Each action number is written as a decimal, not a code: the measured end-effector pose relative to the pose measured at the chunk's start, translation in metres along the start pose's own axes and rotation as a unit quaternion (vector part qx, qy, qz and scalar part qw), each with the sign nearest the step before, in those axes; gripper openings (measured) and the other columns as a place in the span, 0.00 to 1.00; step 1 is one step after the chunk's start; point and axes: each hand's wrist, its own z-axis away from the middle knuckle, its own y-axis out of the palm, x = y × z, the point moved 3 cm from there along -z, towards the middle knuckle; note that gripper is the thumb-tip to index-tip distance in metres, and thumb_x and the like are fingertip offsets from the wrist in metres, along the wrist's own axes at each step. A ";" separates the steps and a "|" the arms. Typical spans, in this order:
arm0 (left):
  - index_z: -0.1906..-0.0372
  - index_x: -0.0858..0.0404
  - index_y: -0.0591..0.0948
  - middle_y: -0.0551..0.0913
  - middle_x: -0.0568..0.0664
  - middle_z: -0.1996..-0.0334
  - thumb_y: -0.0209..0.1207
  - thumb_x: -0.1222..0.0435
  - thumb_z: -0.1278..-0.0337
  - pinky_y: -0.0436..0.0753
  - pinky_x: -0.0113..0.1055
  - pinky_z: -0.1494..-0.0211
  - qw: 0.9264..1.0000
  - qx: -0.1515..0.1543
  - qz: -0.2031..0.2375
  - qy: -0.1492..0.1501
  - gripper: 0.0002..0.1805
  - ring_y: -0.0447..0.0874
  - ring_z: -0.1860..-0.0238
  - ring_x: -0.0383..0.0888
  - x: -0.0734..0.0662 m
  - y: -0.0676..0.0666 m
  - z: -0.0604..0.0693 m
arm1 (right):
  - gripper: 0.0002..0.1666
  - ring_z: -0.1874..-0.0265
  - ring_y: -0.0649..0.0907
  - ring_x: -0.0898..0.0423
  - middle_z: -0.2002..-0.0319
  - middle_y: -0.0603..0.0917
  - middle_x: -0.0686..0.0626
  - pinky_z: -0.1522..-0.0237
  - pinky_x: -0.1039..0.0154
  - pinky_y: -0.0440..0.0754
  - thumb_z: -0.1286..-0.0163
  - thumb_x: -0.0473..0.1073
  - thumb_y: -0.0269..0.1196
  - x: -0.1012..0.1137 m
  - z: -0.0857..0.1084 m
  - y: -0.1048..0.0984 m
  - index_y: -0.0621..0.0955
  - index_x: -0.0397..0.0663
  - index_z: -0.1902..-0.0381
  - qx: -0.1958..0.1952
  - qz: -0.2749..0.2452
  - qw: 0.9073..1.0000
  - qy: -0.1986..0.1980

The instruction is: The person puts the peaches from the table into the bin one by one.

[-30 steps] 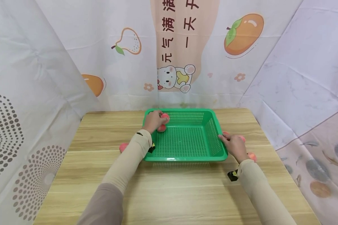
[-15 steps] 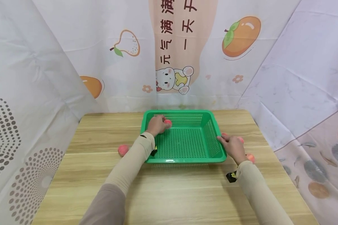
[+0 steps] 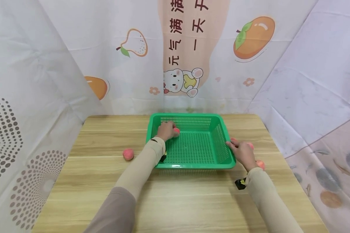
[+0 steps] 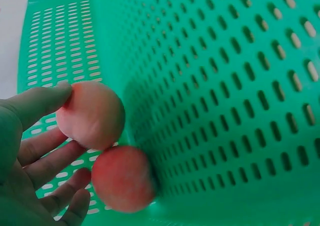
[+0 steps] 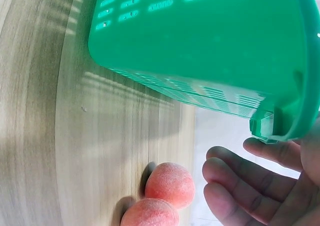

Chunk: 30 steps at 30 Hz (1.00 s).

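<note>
Two beige sleeves (image 3: 269, 200) are reaching over the rectangular, light wood-grain table (image 3: 186, 207), whose near stretch is running between them up to the basket's front. Toward the table's right edge, a round, orange-pink peach (image 3: 261, 164) is lying just beside the right wrist. The rectangular green plastic basket with slotted walls (image 3: 192, 166) is sitting toward the far edge, well apart from the left and right edges. Between its left side and the table's left edge, a round, bright pink peach (image 3: 128, 154) is lying. The right hand (image 3: 243, 152) is gripping the basket's right rim; two fuzzy, pink-red peaches (image 3: 250, 146) are lying beside it toward the far right corner, partly hidden. Inside the basket, near its far wall, the left hand (image 3: 167, 130) is pinching a round, pale pink peach (image 4: 91, 115) between thumb and fingers. A redder, round peach (image 4: 124, 178) is touching that one, and the slotted floor is spreading from there to the right wall. Beyond the table's far edge, a white printed curtain (image 3: 134, 71) is hanging.
</note>
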 end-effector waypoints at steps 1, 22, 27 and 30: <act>0.53 0.60 0.83 0.83 0.57 0.53 0.60 0.63 0.41 0.73 0.42 0.53 1.000 0.000 -0.004 0.003 0.12 0.74 0.59 0.51 0.000 0.001 0.000 | 0.32 0.75 0.77 0.53 0.68 0.86 0.35 0.65 0.55 0.76 0.25 0.56 0.53 0.000 0.000 0.000 0.76 0.34 0.39 -0.001 -0.001 1.000 -0.001; 0.52 0.58 0.84 0.84 0.54 0.48 0.57 0.62 0.35 0.71 0.55 0.36 0.995 -0.023 -0.092 0.039 0.12 0.69 0.35 0.62 -0.002 0.013 -0.010 | 0.32 0.76 0.76 0.53 0.73 0.85 0.39 0.66 0.56 0.76 0.25 0.57 0.53 -0.001 0.003 0.002 0.76 0.34 0.39 0.000 -0.005 1.000 0.006; 0.51 0.58 0.84 0.85 0.54 0.53 0.59 0.61 0.37 0.75 0.51 0.47 0.994 -0.028 -0.096 0.042 0.12 0.77 0.48 0.58 -0.001 0.009 -0.007 | 0.32 0.74 0.78 0.51 0.71 0.85 0.35 0.62 0.51 0.78 0.25 0.56 0.53 0.000 0.002 0.001 0.75 0.33 0.39 -0.007 -0.002 1.000 -0.009; 0.51 0.58 0.84 0.86 0.54 0.54 0.61 0.61 0.38 0.76 0.49 0.48 0.995 -0.029 -0.087 0.045 0.12 0.79 0.51 0.56 0.000 0.006 -0.006 | 0.33 0.75 0.77 0.52 0.74 0.84 0.37 0.62 0.52 0.77 0.25 0.56 0.53 0.001 0.002 0.002 0.75 0.32 0.39 -0.004 0.000 1.000 -0.008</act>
